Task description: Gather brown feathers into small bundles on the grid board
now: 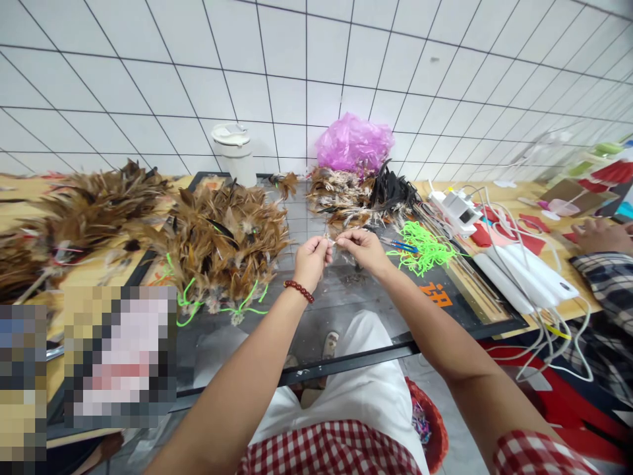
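Note:
My left hand [313, 257], with a beaded bracelet at the wrist, is closed in a pinch above the dark glass tabletop [326, 293]. Close against it, my right hand [363, 247] pinches as well. Between the fingertips shows a small pale wisp [332, 242], feather-like but too small to make out fully. A large heap of brown feathers [225, 231] lies left of my hands, with bright green cords [242, 307] at its near edge. Right of my hands are blue-handled snips [404, 246] and a tangle of green cord pieces [425, 247].
Behind lie pale feathers [333, 191], black feathers [393, 191] and a pink plastic bag [353, 142]. A white lidded bin [235, 155] stands by the tiled wall. On the right are a power strip [457, 211], white cables and another person's hand [606, 235]. A red basket [438, 429] sits below.

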A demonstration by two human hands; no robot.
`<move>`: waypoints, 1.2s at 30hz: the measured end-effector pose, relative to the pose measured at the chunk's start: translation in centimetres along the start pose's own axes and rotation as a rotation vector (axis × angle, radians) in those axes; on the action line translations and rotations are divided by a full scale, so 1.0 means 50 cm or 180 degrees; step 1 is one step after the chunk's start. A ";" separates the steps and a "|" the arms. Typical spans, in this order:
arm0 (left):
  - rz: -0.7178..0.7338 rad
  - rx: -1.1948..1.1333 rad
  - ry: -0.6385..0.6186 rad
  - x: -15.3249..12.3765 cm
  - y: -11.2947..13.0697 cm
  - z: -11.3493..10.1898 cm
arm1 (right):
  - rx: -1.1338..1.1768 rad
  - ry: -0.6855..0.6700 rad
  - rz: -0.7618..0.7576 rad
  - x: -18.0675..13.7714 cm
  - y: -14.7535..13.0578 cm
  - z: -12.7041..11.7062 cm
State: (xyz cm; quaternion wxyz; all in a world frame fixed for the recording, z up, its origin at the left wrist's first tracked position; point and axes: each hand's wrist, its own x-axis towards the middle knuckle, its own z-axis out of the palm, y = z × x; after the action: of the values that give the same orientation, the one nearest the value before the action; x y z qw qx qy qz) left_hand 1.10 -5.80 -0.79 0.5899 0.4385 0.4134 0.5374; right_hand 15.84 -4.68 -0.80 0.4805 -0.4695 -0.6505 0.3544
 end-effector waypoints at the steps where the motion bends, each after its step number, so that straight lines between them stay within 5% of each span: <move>1: -0.0004 0.0016 -0.0010 0.000 0.000 0.000 | 0.0045 0.0028 0.0008 -0.001 -0.003 0.002; 6: -0.0038 0.0141 0.0200 0.005 -0.008 -0.002 | 0.1276 0.0484 0.0105 -0.002 -0.022 -0.006; 9: -0.0147 0.0055 0.0328 0.008 -0.009 -0.003 | 0.1801 0.0210 0.0055 -0.004 -0.038 -0.023; 14: -0.0004 -0.0210 0.0197 0.008 -0.007 -0.002 | 0.0549 -0.0742 -0.0122 -0.013 -0.048 -0.030; 21: -0.0165 -0.0216 0.0175 0.007 -0.010 0.005 | -0.1228 -0.0011 -0.1123 -0.016 -0.020 -0.007; 36: 0.0431 0.1023 -0.0301 0.006 -0.032 -0.005 | -0.1706 0.0421 -0.1256 -0.023 0.003 0.021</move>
State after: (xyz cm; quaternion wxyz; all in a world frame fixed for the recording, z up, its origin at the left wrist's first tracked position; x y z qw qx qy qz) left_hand 1.31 -5.54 -2.40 0.4935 0.5788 0.4353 0.4817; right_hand 14.97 -5.74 -1.58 0.4405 -0.4661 -0.7662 0.0398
